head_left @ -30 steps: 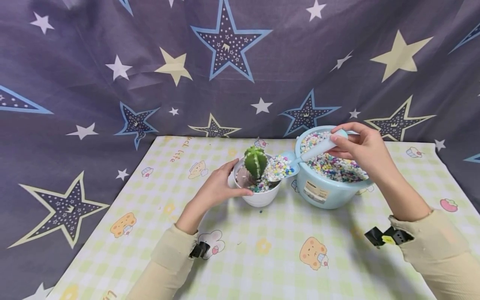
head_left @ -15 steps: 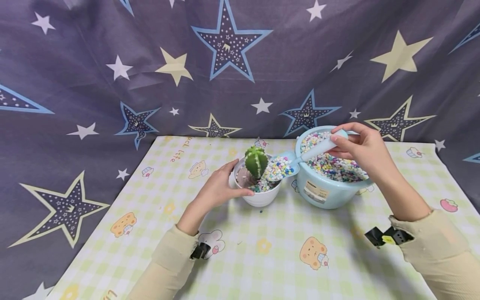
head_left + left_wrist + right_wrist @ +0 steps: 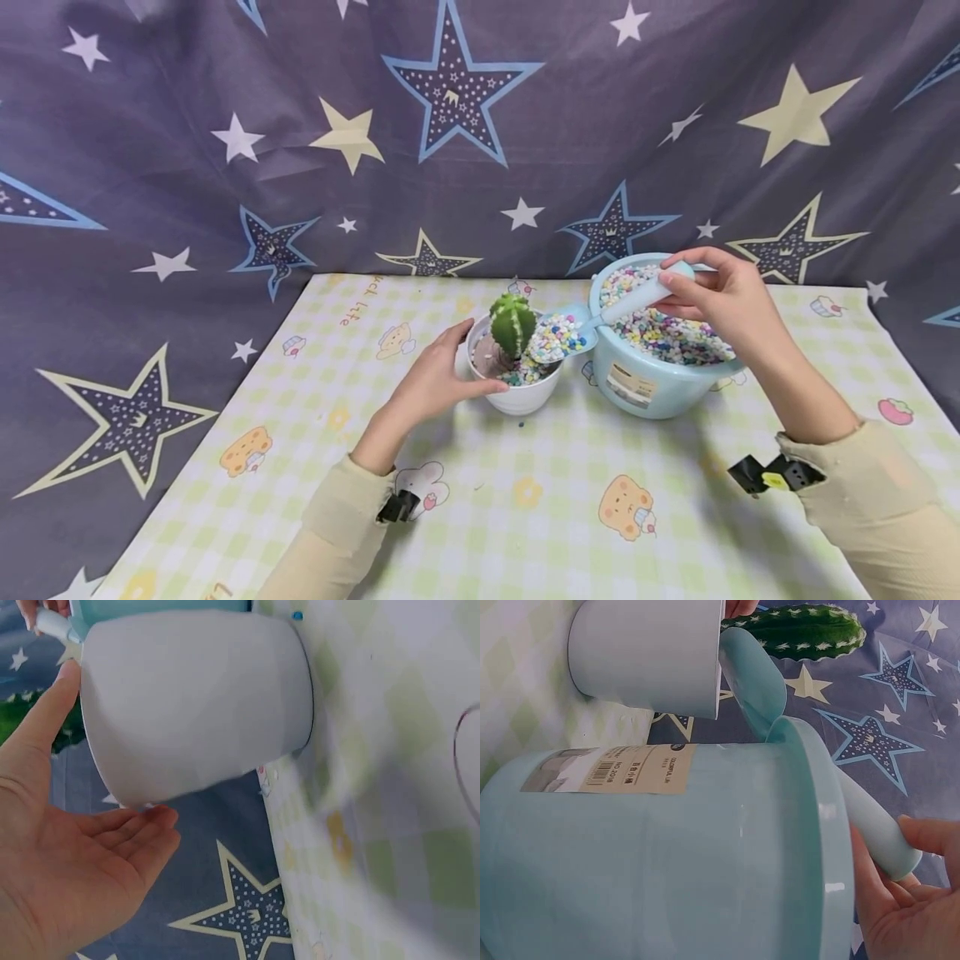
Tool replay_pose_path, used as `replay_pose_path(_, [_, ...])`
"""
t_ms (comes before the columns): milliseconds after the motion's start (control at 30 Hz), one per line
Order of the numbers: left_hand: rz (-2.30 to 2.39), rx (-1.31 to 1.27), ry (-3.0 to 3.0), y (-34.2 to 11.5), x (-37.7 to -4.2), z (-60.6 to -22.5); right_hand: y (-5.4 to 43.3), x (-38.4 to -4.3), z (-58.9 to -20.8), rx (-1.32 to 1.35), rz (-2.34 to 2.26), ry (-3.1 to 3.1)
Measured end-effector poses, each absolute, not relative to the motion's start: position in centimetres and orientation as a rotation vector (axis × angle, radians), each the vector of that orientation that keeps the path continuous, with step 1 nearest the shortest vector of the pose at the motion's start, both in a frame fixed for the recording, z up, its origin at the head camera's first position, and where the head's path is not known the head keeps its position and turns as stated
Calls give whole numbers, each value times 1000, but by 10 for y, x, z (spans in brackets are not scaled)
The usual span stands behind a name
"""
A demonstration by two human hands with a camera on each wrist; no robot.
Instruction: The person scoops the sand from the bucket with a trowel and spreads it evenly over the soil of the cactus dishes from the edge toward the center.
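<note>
A green ribbed cactus (image 3: 512,325) stands in a white flower pot (image 3: 521,398), with brown soil on its left and colourful pebbles on its right. Around the pot's left side my left hand (image 3: 435,379) holds it, thumb along the front rim, fingers toward the back. My right hand (image 3: 738,300) grips the handle end of a light blue scoop (image 3: 637,302). Small pebbles (image 3: 557,337) fill the scoop's bowl, which lies over the pot's right rim beside the cactus. In the right wrist view, the scoop's neck (image 3: 776,729) meets the bucket's rim.
A light blue bucket (image 3: 645,398) of multicoloured pebbles stands right of the pot, close to it. The table wears a green checked cloth (image 3: 525,533) with cartoon prints. One dark pebble (image 3: 521,424) lies before the pot. Behind hangs a star-patterned curtain (image 3: 300,100).
</note>
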State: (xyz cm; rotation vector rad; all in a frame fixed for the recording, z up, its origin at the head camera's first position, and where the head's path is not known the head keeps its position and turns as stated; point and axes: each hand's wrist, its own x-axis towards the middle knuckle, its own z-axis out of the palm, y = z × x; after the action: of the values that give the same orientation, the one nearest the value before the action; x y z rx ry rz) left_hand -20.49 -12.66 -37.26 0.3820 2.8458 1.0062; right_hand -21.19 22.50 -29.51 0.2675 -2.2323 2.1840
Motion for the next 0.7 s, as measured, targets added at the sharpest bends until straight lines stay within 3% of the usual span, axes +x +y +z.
replay_pose_path(367, [955, 594, 2787, -135, -218, -367, 223, -212, -296, 271, 2160, -2237])
replay_pose_path(700, [931, 518, 2790, -133, -219, -369, 221, -211, -296, 292, 2094, -2263])
